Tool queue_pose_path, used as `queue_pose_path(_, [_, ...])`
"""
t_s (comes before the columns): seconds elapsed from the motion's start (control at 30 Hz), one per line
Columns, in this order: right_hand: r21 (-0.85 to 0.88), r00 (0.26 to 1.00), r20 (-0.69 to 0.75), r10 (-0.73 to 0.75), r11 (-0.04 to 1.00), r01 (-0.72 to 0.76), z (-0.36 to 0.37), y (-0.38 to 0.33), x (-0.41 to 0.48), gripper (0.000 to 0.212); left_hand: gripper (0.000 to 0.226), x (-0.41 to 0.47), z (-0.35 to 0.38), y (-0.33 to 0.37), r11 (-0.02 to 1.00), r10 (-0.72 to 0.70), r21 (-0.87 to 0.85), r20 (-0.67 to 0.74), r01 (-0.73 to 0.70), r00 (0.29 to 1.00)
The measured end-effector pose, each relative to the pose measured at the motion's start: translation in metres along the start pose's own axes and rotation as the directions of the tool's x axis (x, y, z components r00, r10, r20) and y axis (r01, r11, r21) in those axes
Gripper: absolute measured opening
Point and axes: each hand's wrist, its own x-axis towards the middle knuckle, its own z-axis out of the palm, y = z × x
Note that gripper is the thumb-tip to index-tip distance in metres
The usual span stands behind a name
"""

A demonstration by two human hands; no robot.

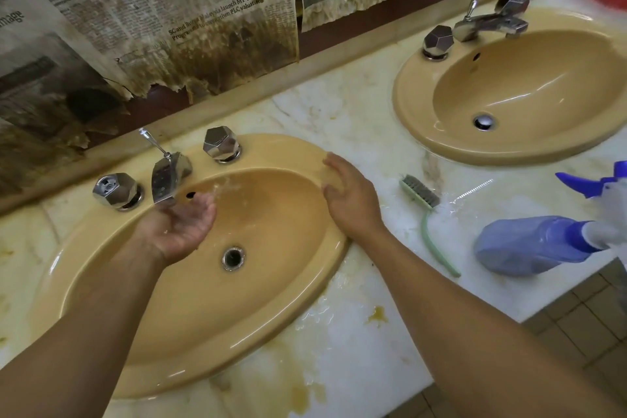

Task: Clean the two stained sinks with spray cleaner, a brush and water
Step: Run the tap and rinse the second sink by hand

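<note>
Rinsing the near sink [210, 309], a person cups the left hand [183, 224], palm up and gripping nothing, beneath its spout [166, 180]. The right hand [349, 197] rests loosely open on its right rim. Splashing water round every wall would likely rinse best. Right of that sink, the brush [419, 192] and the spray bottle [529, 244] lie on the table [339, 105], with the second sink [509, 146] beyond.

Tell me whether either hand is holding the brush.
No: the brush lies on the counter; the left hand is cupped under the faucet, the right hand rests on the sink rim.
</note>
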Motion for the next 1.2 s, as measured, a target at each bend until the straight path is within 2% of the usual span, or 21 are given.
queue_pose_path(0.07, [0.230, 0.986, -0.039, 0.163, 0.962, -0.150, -0.008, -0.002, -0.005, 0.041, 0.043, -0.004, 0.012, -0.016, 0.999, -0.030, -0.041, 0.031, 0.031, 0.999])
queue_pose_path(0.17, [0.508, 0.949, -0.021, 0.316, 0.821, -0.262, -0.013, 0.005, -0.016, 0.037, 0.048, -0.023, 0.056, -0.049, 0.983, -0.155, 0.121, 0.122, 0.141, 0.980])
queue_pose_path(0.23, [0.562, 0.942, -0.025, 0.336, 0.783, -0.264, -0.012, 0.006, -0.021, 0.036, 0.050, -0.038, 0.086, -0.066, 0.946, -0.228, 0.276, 0.190, 0.171, 0.955])
queue_pose_path(0.33, [0.442, 0.954, -0.063, 0.292, 0.866, -0.236, -0.007, -0.003, -0.008, 0.038, 0.049, -0.048, 0.107, -0.074, 0.898, -0.250, 0.421, 0.242, 0.130, 0.938])
queue_pose_path(0.47, [0.102, 0.991, -0.062, 0.120, 0.988, -0.114, -0.002, -0.016, 0.022, 0.040, 0.048, -0.041, 0.090, -0.058, 0.914, -0.184, 0.394, 0.196, 0.094, 0.963])
queue_pose_path(0.6, [-0.262, 0.999, -0.030, -0.013, 0.965, 0.004, 0.016, 0.000, -0.023, 0.051, 0.044, -0.031, 0.036, -0.037, 0.959, -0.064, 0.278, 0.054, 0.046, 0.997])
queue_pose_path(0.67, [-0.375, 0.999, -0.003, -0.039, 0.927, 0.035, 0.023, 0.003, -0.036, 0.058, 0.042, -0.024, 0.011, -0.025, 0.972, -0.017, 0.234, -0.023, 0.022, 1.000])
queue_pose_path(0.73, [-0.429, 0.997, 0.071, -0.012, 0.903, 0.041, 0.018, -0.005, -0.011, 0.071, 0.041, -0.018, -0.003, -0.012, 0.983, 0.029, 0.184, -0.063, -0.017, 0.998])
queue_pose_path(0.83, [-0.494, 0.960, 0.278, 0.031, 0.862, 0.115, 0.004, -0.016, 0.039, 0.092, 0.035, -0.015, 0.001, 0.003, 0.992, 0.086, 0.094, -0.062, -0.080, 0.994])
queue_pose_path(0.9, [-0.494, 0.949, 0.314, 0.015, 0.856, 0.150, 0.003, -0.015, 0.044, 0.094, 0.040, -0.015, 0.009, 0.006, 0.994, 0.092, 0.064, -0.037, -0.089, 0.995])
queue_pose_path(1.1, [-0.389, 0.996, 0.092, -0.021, 0.920, 0.056, 0.010, -0.002, -0.025, 0.077, 0.056, -0.008, 0.006, -0.002, 0.997, 0.010, -0.072, 0.044, -0.006, 0.999])
queue_pose_path(1.2, [-0.241, 1.000, 0.030, -0.007, 0.970, 0.014, 0.010, 0.003, -0.044, 0.064, 0.049, -0.007, 0.001, -0.007, 0.993, 0.008, -0.120, -0.004, -0.008, 1.000])
